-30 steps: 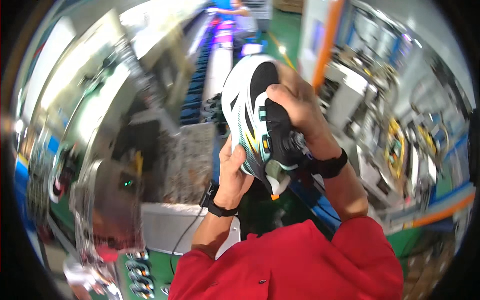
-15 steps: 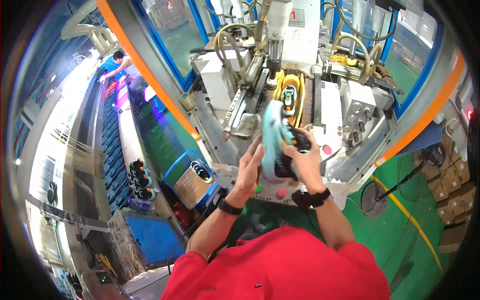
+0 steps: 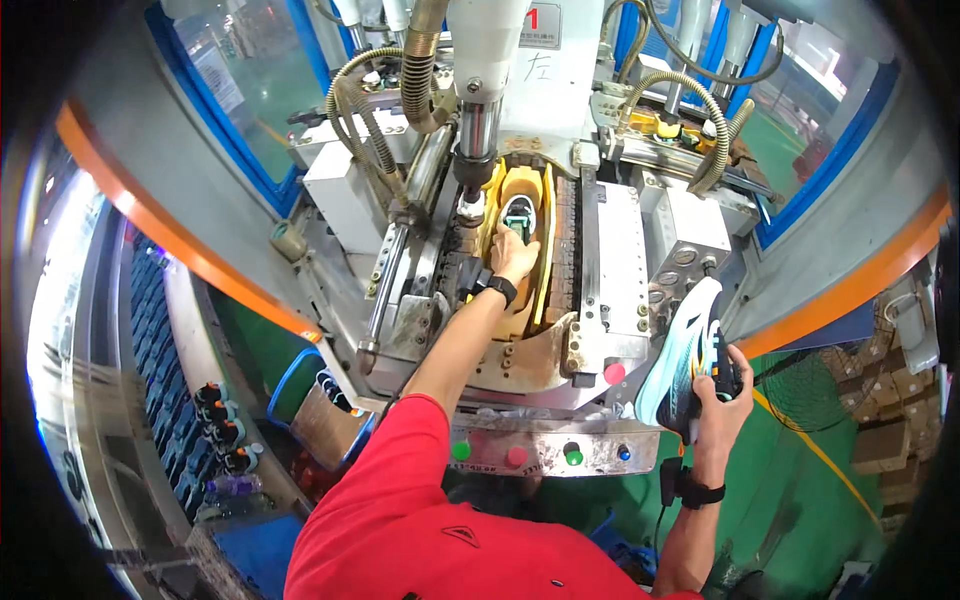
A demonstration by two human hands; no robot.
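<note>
My left hand (image 3: 513, 257) reaches into the yellow-lined cradle (image 3: 546, 262) of the press, its fingers closed on the near end of a dark shoe (image 3: 518, 212) with green and pale trim. The hand covers part of that shoe. Off to the right, beside the press, my right hand (image 3: 722, 405) grips a light-blue and white sports shoe (image 3: 680, 345) by its black upper. This shoe is tipped up, with its pale sole side facing left. Black bands circle both wrists.
A metal press rod (image 3: 477, 145) hangs left of the cradle. The front panel (image 3: 545, 450) carries coloured buttons. Several dark shoes (image 3: 225, 430) stand along the conveyor at left, near a chair (image 3: 325, 415). A caged fan (image 3: 825, 375) and cardboard boxes (image 3: 885, 445) are at right.
My left hand has let go of the light-blue shoe and moved forward to the shoe in the cradle. My right hand has carried the light-blue shoe right. The view has shifted.
</note>
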